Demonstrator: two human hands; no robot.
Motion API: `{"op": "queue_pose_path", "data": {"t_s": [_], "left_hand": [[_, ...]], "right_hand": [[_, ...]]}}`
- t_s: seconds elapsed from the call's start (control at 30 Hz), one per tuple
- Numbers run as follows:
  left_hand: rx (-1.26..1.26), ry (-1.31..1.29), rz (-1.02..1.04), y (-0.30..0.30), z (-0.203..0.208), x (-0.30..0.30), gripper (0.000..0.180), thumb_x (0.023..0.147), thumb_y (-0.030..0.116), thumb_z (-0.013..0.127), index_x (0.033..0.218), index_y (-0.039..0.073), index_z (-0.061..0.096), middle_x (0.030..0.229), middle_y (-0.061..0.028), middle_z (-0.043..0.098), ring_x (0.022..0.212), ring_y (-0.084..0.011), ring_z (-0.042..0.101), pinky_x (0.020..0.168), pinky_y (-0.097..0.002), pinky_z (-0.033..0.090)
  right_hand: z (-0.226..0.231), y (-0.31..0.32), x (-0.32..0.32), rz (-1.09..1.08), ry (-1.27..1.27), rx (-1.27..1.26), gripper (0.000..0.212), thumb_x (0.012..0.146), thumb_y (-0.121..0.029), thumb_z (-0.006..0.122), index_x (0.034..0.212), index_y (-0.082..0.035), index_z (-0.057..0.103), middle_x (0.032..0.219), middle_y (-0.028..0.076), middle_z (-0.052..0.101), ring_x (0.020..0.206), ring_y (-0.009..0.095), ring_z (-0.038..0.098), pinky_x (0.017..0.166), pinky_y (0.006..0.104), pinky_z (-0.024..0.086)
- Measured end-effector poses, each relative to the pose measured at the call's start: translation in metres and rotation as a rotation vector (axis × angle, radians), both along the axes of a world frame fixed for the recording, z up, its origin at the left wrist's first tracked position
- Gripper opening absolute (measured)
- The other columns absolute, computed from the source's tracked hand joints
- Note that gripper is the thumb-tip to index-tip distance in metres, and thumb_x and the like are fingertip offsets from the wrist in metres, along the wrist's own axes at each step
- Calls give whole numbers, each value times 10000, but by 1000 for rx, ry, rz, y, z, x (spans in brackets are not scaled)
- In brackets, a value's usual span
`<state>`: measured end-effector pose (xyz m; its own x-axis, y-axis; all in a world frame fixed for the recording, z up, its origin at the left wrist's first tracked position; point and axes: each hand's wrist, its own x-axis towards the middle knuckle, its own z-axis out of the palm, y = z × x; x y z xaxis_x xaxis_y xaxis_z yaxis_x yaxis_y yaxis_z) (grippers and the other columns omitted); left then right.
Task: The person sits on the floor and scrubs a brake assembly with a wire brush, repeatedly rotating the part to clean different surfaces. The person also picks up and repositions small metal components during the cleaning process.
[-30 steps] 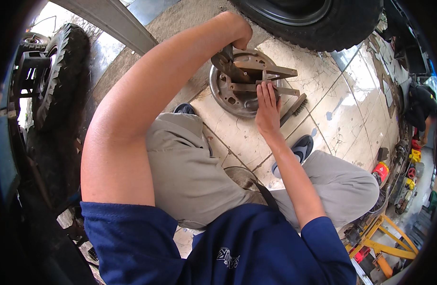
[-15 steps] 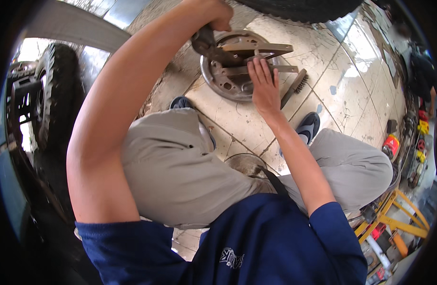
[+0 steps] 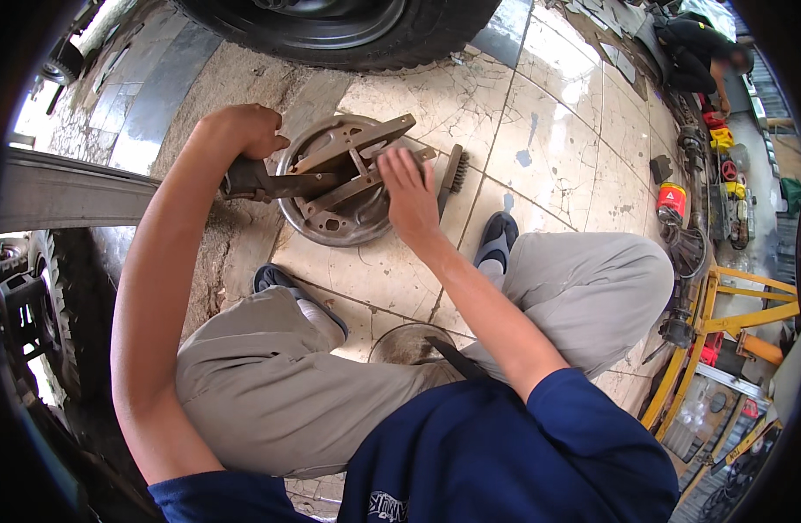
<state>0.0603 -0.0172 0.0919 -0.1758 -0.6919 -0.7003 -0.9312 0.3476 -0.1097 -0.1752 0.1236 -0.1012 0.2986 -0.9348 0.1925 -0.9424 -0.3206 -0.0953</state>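
A round, rusty brake backing plate (image 3: 296, 209) lies on the tiles ahead of me, with two curved brake shoes (image 3: 352, 144) standing across it. My right hand (image 3: 409, 193) rests on the right end of the nearer shoe, fingers stretched out together and thumb apart. At the plate's left edge, my left hand (image 3: 241, 131) is closed, its fingers curled, just over a dark, greasy metal part (image 3: 248, 179). A flat arm of that part reaches in between the shoes. What the left fingers hold, if anything, is hidden.
A wire brush (image 3: 454, 179) lies right of the plate. A large tyre (image 3: 357, 57) stands beyond, and a grey beam (image 3: 78, 192) juts in from the left. To the right are a red can (image 3: 671, 200), an axle and a yellow frame (image 3: 692, 349). Another person (image 3: 692, 52) bends at the far right.
The view has shifted, so the backing plate and both hands appear further left and lower. The far tyre and the other person show more fully. My right hand stays on the brake shoe.
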Motion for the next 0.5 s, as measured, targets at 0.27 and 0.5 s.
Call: {"op": "queue_pose_path", "data": {"t_s": [0.27, 0.5], "left_hand": [[8, -52, -58, -8, -15, 12, 549, 903, 508, 616, 1130, 17, 715, 1196, -202, 677, 1133, -363, 635, 986, -446, 491], [12, -27, -46, -8, -15, 9, 558, 901, 450, 624, 1329, 92, 604, 1309, -159, 631, 1214, -337, 594, 1030, -431, 474]], "right_hand": [[-1, -4, 14, -13, -156, -55, 605, 879, -40, 487, 1479, -85, 421, 1547, 62, 407, 1473, 227, 300, 1212, 506, 146], [-4, -2, 17, -94, -53, -46, 663, 854, -28, 519, 1498, -140, 411, 1535, 47, 432, 1478, 203, 301, 1228, 494, 128]]}}
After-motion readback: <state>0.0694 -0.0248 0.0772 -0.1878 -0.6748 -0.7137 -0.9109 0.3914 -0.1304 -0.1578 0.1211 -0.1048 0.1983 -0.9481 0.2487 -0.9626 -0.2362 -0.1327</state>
